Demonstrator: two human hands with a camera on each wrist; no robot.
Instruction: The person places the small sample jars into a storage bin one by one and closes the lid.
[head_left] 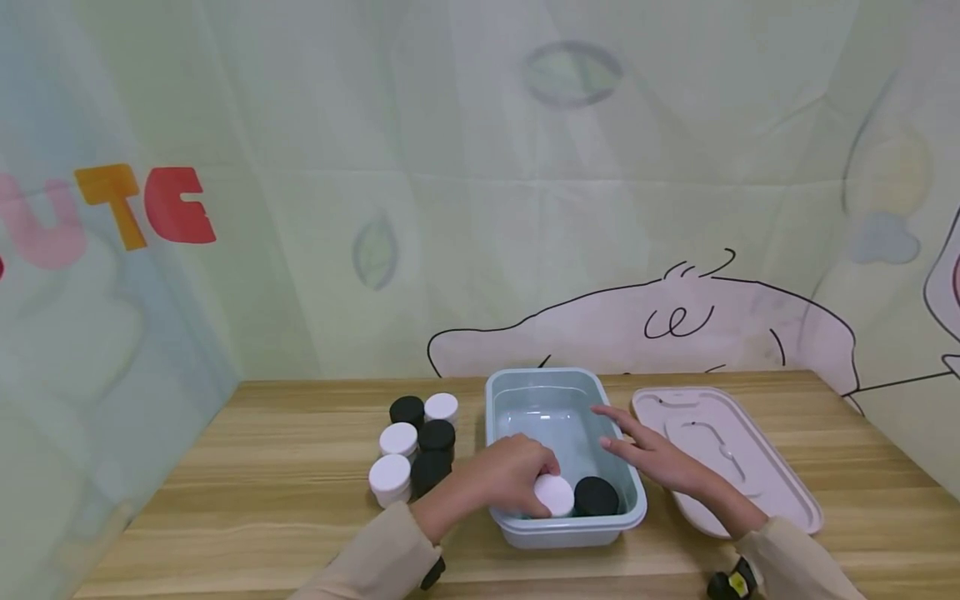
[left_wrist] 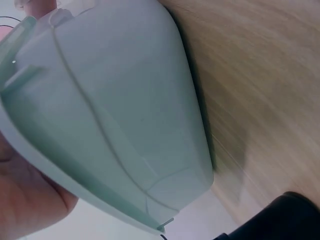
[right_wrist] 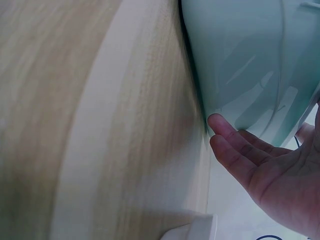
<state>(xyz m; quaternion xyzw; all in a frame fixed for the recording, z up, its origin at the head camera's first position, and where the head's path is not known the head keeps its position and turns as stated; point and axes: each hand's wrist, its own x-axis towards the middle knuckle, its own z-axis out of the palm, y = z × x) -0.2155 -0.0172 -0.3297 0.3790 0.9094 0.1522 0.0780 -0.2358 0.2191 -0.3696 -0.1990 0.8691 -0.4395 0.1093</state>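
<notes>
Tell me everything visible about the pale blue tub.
The tub is a pale blue, glossy, plastic-looking rectangular box with rounded corners and a projecting rim. It stands upright, uncovered, on the wooden table, between black and white round containers and a pinkish lid. Inside, at its near end, are a white container, held by the left hand, and a black container. The right hand is at its right side; contact is unclear.
</notes>
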